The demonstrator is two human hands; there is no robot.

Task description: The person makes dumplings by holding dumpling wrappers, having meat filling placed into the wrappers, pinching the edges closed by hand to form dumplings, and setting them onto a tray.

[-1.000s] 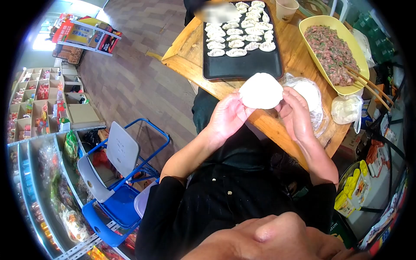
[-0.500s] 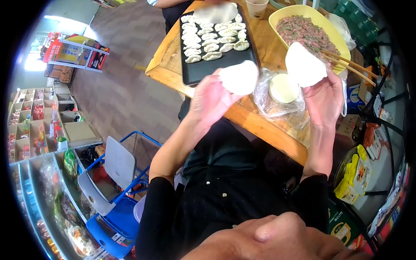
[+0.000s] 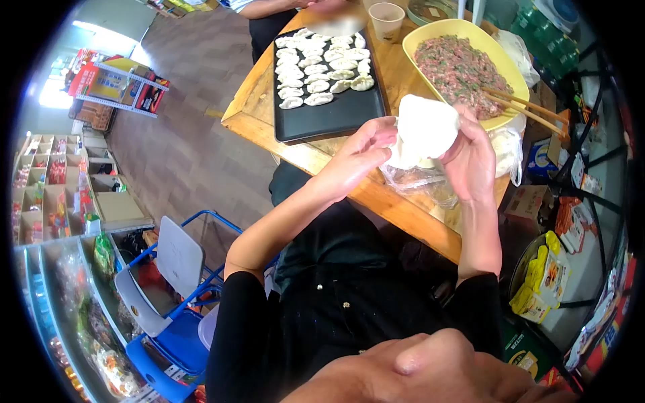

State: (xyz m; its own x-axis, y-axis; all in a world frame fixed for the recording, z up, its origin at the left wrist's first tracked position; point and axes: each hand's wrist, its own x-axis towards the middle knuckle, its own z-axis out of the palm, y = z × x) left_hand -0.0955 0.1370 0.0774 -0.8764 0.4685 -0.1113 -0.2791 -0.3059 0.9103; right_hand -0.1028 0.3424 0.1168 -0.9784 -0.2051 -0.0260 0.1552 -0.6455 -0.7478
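Over the wooden table's near edge, my left hand (image 3: 363, 154) grips a thin white dough wrapper at its left side. My right hand (image 3: 469, 158) holds a white wrapper (image 3: 426, 127) by its right side; the two pieces overlap between my hands. Beneath them lies a clear plastic bag (image 3: 423, 181), partly hidden. Left of my hands a black tray (image 3: 322, 119) bears several rows of folded dumplings (image 3: 312, 67). Beyond my right hand stands a yellow bowl (image 3: 514, 74) of minced filling (image 3: 457, 67), with chopsticks (image 3: 531, 111) resting in it.
A paper cup (image 3: 386, 21) stands behind the tray. Another person's arm (image 3: 269, 8) and blurred hand are at the table's far side. Blue folding chairs (image 3: 181, 342) and stocked shelves (image 3: 50, 195) are at left. A knotted plastic bag (image 3: 507, 148) hangs near the right edge.
Half a second ago my hands held two wrappers apart; now they have come together and the wrappers overlap. A second ago one wrapper showed between them. The view has shifted.
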